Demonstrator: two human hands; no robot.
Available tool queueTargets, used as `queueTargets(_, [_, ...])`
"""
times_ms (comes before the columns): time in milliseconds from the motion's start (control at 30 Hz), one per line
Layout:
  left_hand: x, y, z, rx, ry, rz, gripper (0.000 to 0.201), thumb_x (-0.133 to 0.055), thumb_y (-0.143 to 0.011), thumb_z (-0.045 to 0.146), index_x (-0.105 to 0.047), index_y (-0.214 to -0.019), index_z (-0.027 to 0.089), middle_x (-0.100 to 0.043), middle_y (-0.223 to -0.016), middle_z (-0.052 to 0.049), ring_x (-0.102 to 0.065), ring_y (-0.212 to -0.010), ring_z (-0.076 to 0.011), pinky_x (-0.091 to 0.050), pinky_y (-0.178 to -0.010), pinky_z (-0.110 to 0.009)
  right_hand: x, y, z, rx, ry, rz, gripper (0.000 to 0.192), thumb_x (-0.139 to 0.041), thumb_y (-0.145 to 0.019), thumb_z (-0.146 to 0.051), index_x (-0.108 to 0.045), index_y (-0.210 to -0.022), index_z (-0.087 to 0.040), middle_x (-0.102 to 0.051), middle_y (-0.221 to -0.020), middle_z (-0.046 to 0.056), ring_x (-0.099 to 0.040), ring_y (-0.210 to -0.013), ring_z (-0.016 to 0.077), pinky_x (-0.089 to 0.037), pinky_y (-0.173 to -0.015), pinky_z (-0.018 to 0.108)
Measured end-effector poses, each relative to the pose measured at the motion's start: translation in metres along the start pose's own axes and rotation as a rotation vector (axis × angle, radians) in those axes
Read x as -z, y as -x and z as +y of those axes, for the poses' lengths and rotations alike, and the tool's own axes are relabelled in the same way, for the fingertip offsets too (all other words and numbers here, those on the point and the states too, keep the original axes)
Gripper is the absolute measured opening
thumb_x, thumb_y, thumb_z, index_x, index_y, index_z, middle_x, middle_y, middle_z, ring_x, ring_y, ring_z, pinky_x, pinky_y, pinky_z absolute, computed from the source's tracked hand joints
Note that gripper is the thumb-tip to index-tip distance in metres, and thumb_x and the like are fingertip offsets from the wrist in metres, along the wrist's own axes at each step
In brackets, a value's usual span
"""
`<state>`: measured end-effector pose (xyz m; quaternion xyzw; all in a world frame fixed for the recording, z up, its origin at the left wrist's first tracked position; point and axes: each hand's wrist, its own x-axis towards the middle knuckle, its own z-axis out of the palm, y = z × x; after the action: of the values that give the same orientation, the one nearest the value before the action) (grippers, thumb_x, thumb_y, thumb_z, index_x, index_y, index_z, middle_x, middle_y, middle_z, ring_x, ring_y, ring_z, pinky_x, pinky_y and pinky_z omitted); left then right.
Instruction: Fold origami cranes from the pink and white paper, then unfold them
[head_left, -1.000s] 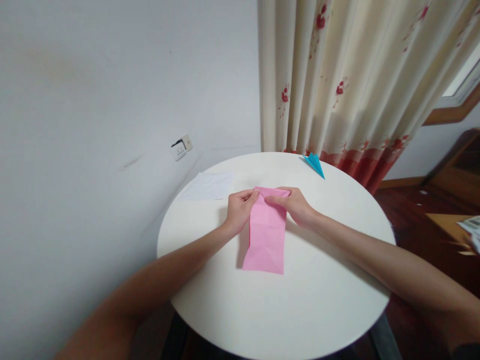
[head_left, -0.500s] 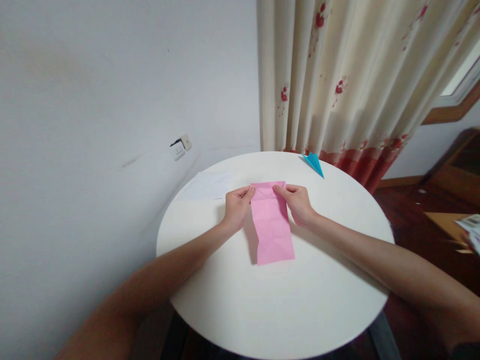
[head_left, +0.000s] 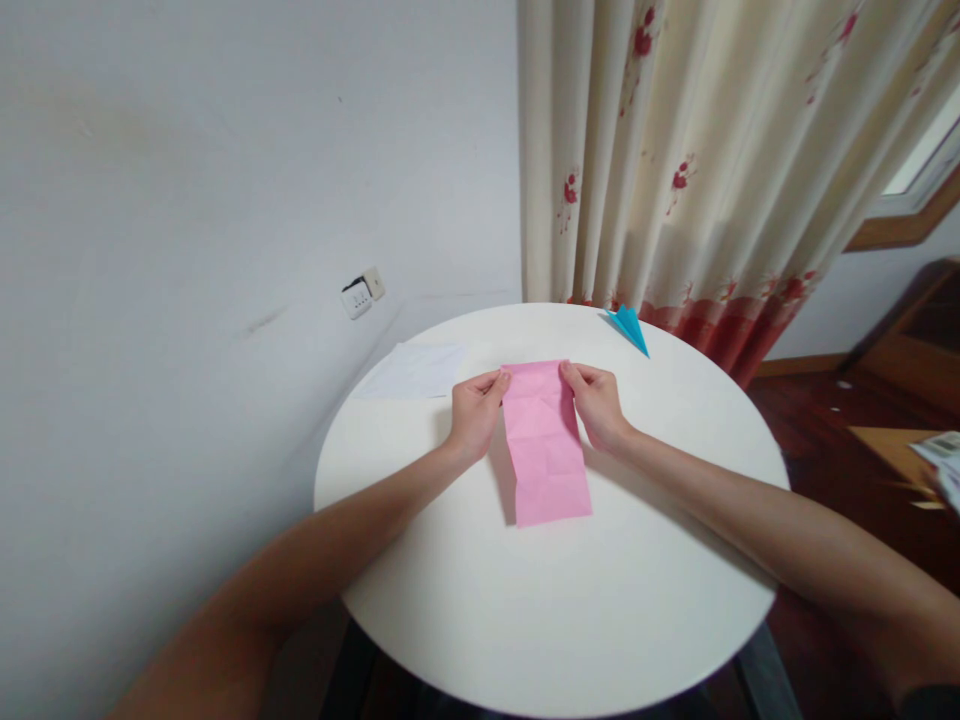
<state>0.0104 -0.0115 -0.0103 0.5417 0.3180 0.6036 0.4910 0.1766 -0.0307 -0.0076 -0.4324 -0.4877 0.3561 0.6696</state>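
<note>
Pink paper mid-fold — both hands at its far corners

Left to right: the left hand (head_left: 474,412) pinches the far left corner of the creased pink paper (head_left: 545,443), lying long and narrow on the round table (head_left: 600,600); the right hand (head_left: 598,403) pinches the far right corner. Several creases show, no finished shape yet — fingertips under the edge are hidden.

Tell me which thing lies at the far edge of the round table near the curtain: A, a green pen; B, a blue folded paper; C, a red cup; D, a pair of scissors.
B: a blue folded paper lies at the far rim of the round table, just in front of the curtain, apart from the pink paper held by both hands.
</note>
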Motion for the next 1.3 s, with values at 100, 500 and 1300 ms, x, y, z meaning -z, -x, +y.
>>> queueTargets(100, [-0.001,0.000,0.002,0.008,0.006,0.009,0.032,-0.070,-0.074,0.043,-0.074,-0.086,0.013,-0.070,-0.079,-0.004,-0.060,-0.070,-0.0142,-0.047,-0.067,-0.026,0.001,-0.003,-0.001,-0.001,-0.023,0.036,0.030,-0.067,-0.073,-0.045,-0.064,-0.064,-0.016,-0.060,-0.063,0.000,-0.048,-0.059,0.0122,-0.037,-0.057,0.025])
queueTargets(500, [0.000,0.000,-0.002,-0.029,-0.005,0.005,0.029,-0.069,-0.077,0.041,-0.074,-0.085,0.013,-0.068,-0.075,-0.003,-0.058,-0.069,-0.0133,-0.045,-0.065,-0.025,0.004,-0.010,0.007,0.072,0.043,0.091,0.034,-0.057,-0.079,-0.046,-0.064,-0.066,-0.015,-0.061,-0.064,0.001,-0.051,-0.062,0.0135,-0.042,-0.060,0.026])
queueTargets(1300, [-0.001,0.001,-0.001,-0.020,-0.010,0.009,0.029,-0.069,-0.076,0.042,-0.073,-0.080,0.014,-0.066,-0.072,-0.003,-0.057,-0.066,-0.0132,-0.044,-0.063,-0.025,0.002,-0.005,0.002,0.030,0.068,0.053,0.042,-0.049,-0.085,-0.049,-0.046,-0.056,-0.018,-0.045,-0.055,-0.002,-0.037,-0.051,0.0105,-0.027,-0.048,0.024])
